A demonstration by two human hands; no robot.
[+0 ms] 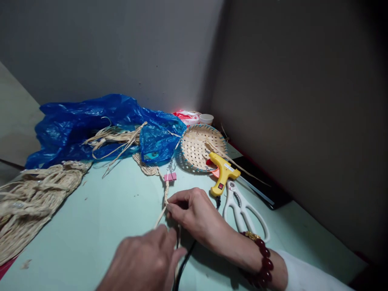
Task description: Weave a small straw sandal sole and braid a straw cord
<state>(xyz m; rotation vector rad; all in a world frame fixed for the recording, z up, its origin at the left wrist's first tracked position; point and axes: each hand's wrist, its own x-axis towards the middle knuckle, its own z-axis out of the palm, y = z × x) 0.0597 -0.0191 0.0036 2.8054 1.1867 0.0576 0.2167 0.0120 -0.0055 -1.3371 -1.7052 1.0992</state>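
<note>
A thin braid (166, 191) of pale straw-like fibre runs toward me from a pink binder clip (170, 176). Thumb and forefinger of my right hand (197, 214) pinch the braid's lower end, where the loose strands part. My left hand (144, 258) is closer to me, its fingers curled around a pale strand (160, 217) leading down from the braid; motion blurs it a little. Other strands hang beneath the hands, partly hidden. Beyond the clip lies a flat coiled piece of braid (147, 165), partly under blue plastic.
A yellow glue gun (224, 173) leans against a round woven basket (194, 141). White-handled scissors (242, 208) lie right of my right hand. A blue plastic bag (75, 125) with loose fibre (119, 137) lies at the back. Bundled braids (39, 198) are at left; a black cord (184, 264) runs below.
</note>
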